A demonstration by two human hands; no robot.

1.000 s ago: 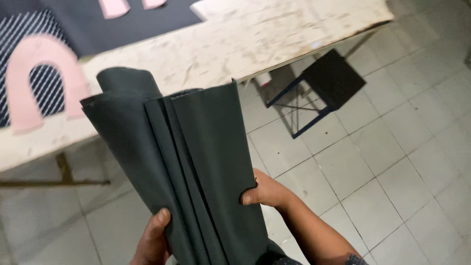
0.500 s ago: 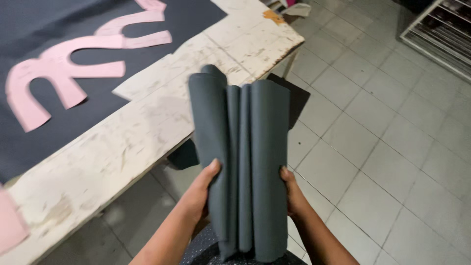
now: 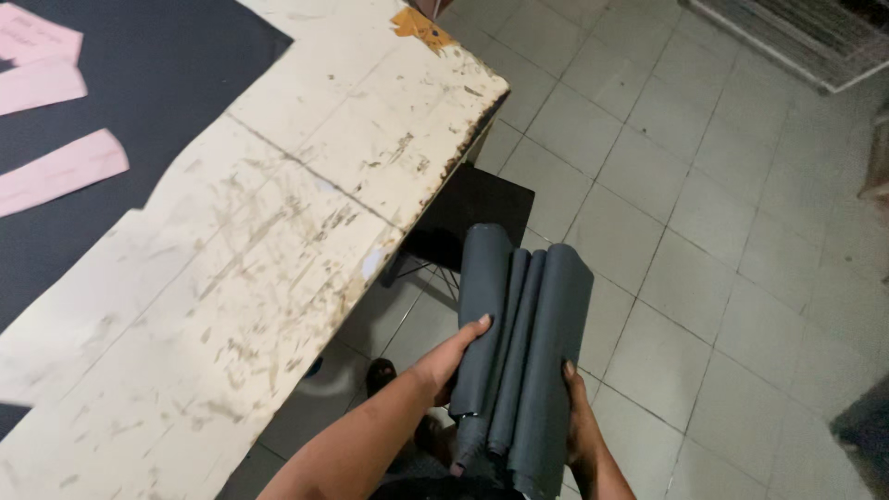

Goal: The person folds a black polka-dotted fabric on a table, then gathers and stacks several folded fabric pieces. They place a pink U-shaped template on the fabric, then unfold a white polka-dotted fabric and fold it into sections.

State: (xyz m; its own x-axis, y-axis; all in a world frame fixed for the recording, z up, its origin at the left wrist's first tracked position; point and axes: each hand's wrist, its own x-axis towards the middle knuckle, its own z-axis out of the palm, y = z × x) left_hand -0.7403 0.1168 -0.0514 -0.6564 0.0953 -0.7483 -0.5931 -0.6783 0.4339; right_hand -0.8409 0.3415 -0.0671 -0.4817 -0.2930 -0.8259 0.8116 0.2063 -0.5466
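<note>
1. I am watching both hands holding a folded bundle of dark grey fabric [image 3: 523, 343] out over the tiled floor [image 3: 732, 213], just past the corner of the table [image 3: 278, 241].
2. The left hand [image 3: 454, 361] is gripping the bundle's left edge, thumb lying across the front fold, fingers hidden behind.
3. The right hand [image 3: 576, 417] is clasping the right edge lower down, thumb pressing the front, the rest tucked behind the cloth.
4. The bundle is standing between the two hands, its rounded folds pointing away from me, its lower end reaching down toward my body.
5. A black stool [image 3: 468, 218] is sitting under the table corner, just beyond the bundle.
6. Black cloth [image 3: 139, 83] with pink paper pieces [image 3: 60, 167] is lying on the table, well apart from the hands.
</note>
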